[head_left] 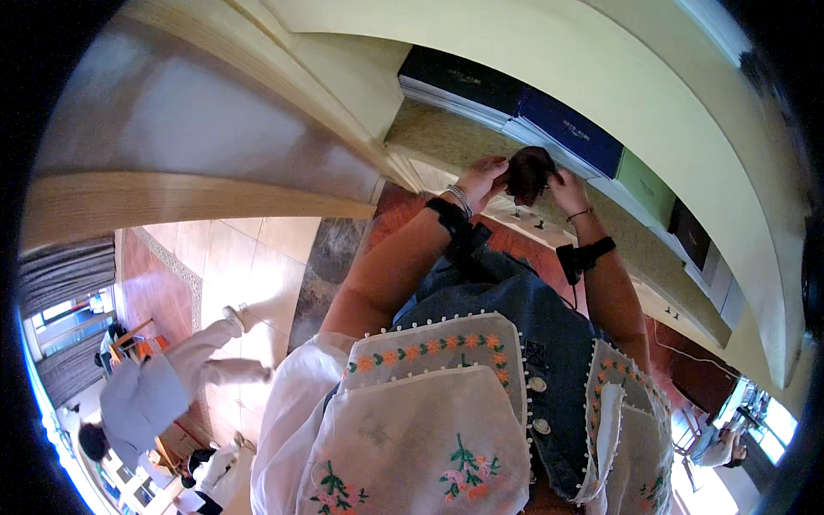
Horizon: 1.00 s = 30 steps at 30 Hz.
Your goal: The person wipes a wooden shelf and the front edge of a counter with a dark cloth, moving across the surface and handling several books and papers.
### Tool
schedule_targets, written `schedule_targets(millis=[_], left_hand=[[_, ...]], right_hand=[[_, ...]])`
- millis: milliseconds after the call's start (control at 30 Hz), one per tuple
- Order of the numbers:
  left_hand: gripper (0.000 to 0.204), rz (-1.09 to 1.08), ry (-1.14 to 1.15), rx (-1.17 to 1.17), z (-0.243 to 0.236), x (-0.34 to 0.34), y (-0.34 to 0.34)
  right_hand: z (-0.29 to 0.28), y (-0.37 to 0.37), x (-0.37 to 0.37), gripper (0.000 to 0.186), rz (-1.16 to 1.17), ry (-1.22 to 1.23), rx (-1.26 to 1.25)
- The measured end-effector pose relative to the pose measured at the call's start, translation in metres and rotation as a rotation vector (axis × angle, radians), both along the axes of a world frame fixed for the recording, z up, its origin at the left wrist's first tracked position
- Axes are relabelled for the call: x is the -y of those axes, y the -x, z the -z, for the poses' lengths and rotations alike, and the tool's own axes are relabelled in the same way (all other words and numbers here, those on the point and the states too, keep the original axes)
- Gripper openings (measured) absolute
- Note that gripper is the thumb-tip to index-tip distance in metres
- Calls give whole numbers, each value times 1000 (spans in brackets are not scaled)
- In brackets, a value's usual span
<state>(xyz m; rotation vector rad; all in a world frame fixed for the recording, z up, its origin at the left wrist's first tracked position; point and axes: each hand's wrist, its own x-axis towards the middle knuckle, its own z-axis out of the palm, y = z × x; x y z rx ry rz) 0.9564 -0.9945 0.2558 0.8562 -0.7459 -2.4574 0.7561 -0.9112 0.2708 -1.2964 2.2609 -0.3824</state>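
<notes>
My left hand (482,181) and my right hand (567,192) are raised in front of me, one on either side of a small dark reddish-brown object (530,172). It has a rounded, uneven, slightly glossy shape; its exact kind I cannot make out. Fingers of both hands close on its sides, and some fingertips are hidden behind it. The object is held up at the front edge of a speckled tan shelf (446,136). Behind it on the shelf lie thick books in a row, among them a black one (463,81) and a blue one (570,130).
Farther right on the shelf are a green book (645,186) and a dark brown one (689,233). Below are pale drawers with small dark handles (539,225). A wood-framed panel (197,196) stands at left. One person (150,390) is on the tiled floor; another (719,447) is far right.
</notes>
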Motion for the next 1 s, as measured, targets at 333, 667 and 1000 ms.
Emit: schedule_targets(millis=[333,667,1000], left_hand=[[41,147,675,433,11,-10,17],[40,54,674,433,56,6,-10],[50,-221,1453,806,-21,82,-79]], right_hand=[[28,7,-7,44,117,-5,-35],[7,-33,3,46,-105,189,366],[-64,-91,55,25,-326,628,-103]])
